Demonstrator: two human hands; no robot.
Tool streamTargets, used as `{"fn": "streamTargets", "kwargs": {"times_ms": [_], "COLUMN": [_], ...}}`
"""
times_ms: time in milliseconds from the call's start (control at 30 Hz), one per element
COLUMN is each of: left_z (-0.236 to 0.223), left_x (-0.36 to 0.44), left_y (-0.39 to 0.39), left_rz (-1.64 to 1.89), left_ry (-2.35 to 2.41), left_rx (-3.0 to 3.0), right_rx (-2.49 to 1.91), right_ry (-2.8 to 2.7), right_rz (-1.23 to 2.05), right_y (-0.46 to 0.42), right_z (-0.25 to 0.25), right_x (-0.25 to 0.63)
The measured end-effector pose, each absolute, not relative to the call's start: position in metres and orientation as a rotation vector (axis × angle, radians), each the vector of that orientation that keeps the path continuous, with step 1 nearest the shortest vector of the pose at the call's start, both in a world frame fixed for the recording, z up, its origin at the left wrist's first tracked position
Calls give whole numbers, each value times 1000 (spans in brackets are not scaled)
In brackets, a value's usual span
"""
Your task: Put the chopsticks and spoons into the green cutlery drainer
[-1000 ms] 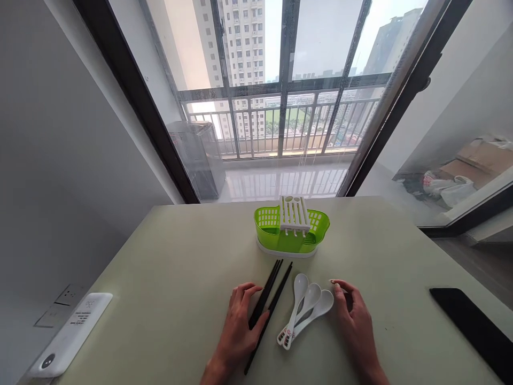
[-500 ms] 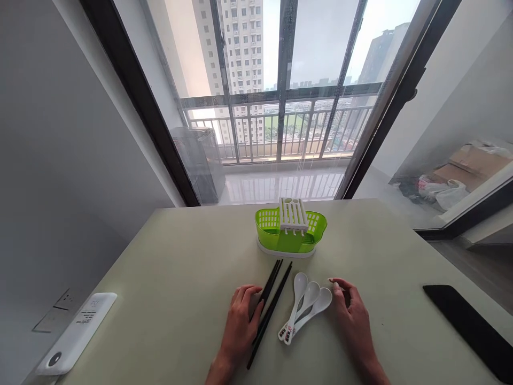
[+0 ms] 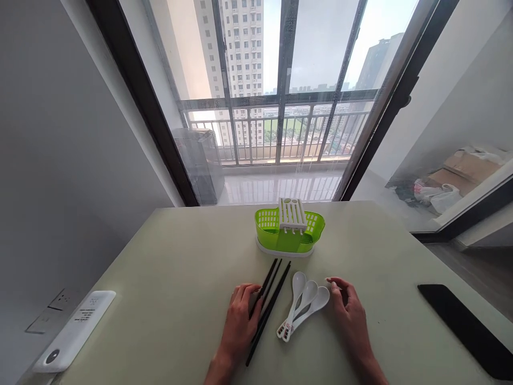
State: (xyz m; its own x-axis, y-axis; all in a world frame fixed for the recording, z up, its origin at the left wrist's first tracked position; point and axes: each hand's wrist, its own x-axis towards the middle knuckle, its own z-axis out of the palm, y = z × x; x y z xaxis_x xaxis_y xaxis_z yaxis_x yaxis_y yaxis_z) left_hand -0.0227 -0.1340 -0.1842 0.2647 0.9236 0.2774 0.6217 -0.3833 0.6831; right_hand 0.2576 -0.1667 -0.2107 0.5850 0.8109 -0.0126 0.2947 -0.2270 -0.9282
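Observation:
Several black chopsticks lie on the pale table in a slanted bundle. My left hand rests on the table with curled fingers and its thumb pressed on the chopsticks. Three white spoons lie fanned out to their right. My right hand lies beside the spoons, fingers curled, fingertips close to the nearest spoon bowl; I cannot see it holding anything. Behind them stands a green cutlery holder with a white slotted insert.
A black phone lies at the right table edge. A white flat device rests at the left edge near wall sockets. A large window and balcony lie beyond the table's far edge.
My left fingers have curled closer round the chopsticks. The view has tilted slightly; the hands and objects have hardly moved.

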Motion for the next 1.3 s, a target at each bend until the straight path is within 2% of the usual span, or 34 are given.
{"fn": "streamTargets", "kwargs": {"times_ms": [333, 633, 700, 933, 1067, 1200, 1300], "left_z": [-184, -141, -141, -166, -141, -105, -100], "left_x": [-27, -38, -37, -36, -40, -37, -30], "left_y": [-131, -110, -105, -92, -90, -96, -100], "left_rz": [866, 123, 46, 322, 395, 676, 813], "left_ry": [1496, 1697, 1727, 1745, 1611, 1327, 1208], "left_rx": [2163, 2326, 2366, 2362, 2338, 2096, 1894], "right_rx": [-1778, -1661, -1626, -1575, -1494, -1368, -1313], "right_ry": [-901, -840, -856, -1121, -1321, -1529, -1648], "right_rz": [668, 732, 743, 728, 806, 909, 975], "right_y": [-167, -159, -156, -153, -152, -148, -138], "right_z": [-215, -204, -195, -153, -129, -104, -87], "right_x": [260, 268, 270, 265, 258, 247, 235]}}
